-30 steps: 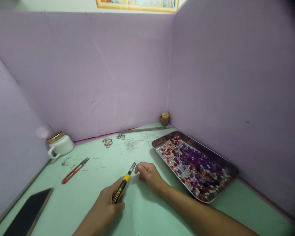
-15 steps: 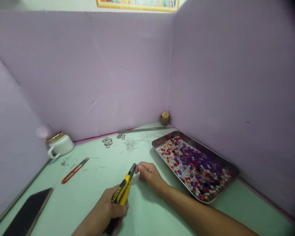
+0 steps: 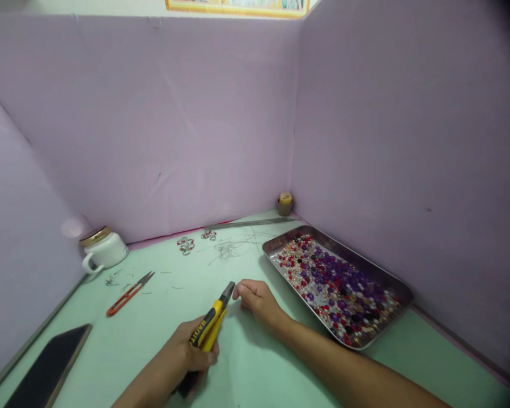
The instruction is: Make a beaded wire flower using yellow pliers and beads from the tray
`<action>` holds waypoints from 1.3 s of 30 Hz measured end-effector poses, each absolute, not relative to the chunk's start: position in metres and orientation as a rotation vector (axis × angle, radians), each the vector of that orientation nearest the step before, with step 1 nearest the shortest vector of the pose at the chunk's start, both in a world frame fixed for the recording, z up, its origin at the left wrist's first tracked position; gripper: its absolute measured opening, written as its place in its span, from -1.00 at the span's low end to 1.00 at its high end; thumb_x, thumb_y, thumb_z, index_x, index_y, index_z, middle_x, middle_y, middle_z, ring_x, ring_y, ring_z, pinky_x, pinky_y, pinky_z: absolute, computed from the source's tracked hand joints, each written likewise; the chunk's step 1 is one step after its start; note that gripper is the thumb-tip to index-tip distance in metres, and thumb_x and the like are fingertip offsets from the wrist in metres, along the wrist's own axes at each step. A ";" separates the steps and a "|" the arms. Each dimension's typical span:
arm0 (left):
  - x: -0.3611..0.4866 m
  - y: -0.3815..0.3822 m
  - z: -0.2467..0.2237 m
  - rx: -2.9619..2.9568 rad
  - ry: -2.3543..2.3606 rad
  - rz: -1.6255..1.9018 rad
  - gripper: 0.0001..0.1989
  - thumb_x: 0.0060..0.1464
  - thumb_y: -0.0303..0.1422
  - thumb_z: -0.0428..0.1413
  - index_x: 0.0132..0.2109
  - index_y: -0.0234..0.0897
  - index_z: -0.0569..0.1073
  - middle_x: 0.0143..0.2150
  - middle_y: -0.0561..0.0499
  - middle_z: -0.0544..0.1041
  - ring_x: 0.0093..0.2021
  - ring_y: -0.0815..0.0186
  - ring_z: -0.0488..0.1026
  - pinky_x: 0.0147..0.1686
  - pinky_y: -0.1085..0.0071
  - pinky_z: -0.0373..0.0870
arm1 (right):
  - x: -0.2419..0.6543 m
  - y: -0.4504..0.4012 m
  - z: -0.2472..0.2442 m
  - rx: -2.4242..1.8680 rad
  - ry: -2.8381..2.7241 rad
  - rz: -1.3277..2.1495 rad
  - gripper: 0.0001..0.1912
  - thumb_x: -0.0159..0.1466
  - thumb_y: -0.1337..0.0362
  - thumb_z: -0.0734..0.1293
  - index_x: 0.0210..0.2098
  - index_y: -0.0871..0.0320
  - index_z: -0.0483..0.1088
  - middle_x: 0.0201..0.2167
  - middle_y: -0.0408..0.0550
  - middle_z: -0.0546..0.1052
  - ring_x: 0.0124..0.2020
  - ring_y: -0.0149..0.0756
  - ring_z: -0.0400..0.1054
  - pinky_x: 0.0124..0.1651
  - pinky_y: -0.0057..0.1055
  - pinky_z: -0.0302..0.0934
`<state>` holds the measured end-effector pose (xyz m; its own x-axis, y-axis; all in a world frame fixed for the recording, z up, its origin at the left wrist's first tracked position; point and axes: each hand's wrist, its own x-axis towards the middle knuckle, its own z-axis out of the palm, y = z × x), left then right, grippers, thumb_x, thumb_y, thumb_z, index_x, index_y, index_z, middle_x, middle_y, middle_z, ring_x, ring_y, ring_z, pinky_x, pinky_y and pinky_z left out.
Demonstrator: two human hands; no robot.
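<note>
My left hand is wrapped round the handles of yellow and black pliers. The jaws of the pliers point up and to the right, close beside the fingertips of my right hand. My right thumb and forefinger are pinched together; whatever they hold is too small to make out. Right of my right hand, a metal tray bears purple, red, white, black and gold beads. Behind the hands lie thin loose wires and two small clusters of beaded pieces.
Orange-handled snips lie at the left among wire scraps. Further left are a white mug with a gold lid and a dark phone. Long straight wires and a small pot sit at the back, before purple walls.
My left hand has shifted slightly down and to the left with the pliers, whose body is tilted a little more. My right hand has hardly moved.
</note>
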<state>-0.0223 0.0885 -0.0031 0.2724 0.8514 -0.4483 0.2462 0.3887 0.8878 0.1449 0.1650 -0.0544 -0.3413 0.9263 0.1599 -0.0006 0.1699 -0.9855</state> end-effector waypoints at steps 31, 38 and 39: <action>-0.013 0.086 -0.001 1.254 1.365 0.579 -0.85 -0.30 -0.56 -0.03 -0.46 -0.28 0.27 -0.69 0.20 0.19 -0.77 0.52 0.07 -0.83 0.61 0.02 | 0.145 0.165 -0.056 -0.935 -1.590 1.279 -0.70 0.16 0.19 0.11 -0.52 0.22 0.34 -0.71 -0.21 0.20 -0.63 -0.45 0.07 -0.54 -0.52 -0.05; -0.022 0.083 -0.010 0.933 1.084 0.648 -0.86 -0.22 -0.48 -0.04 -0.39 -0.34 0.32 -0.62 0.03 0.36 -0.74 0.46 0.20 -0.82 0.58 0.10 | 0.145 0.165 -0.053 -0.862 -1.556 1.301 -0.71 0.17 0.19 0.12 -0.54 0.22 0.31 -0.67 -0.21 0.20 -0.58 -0.44 0.12 -0.48 -0.52 0.01; -0.023 0.083 -0.011 0.887 1.037 0.683 -0.85 -0.21 -0.48 -0.03 -0.37 -0.33 0.31 -0.54 0.00 0.39 -0.71 0.44 0.24 -0.81 0.57 0.12 | 0.145 0.165 -0.052 -0.854 -1.552 1.300 -0.71 0.17 0.19 0.12 -0.54 0.22 0.31 -0.67 -0.20 0.21 -0.58 -0.44 0.12 -0.48 -0.51 0.01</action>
<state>-0.0228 0.0831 -0.0109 0.3675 0.8245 -0.4303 -0.0699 0.4858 0.8713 0.1450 0.1648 -0.0519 -0.3467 0.9148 0.2074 -0.0440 0.2050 -0.9778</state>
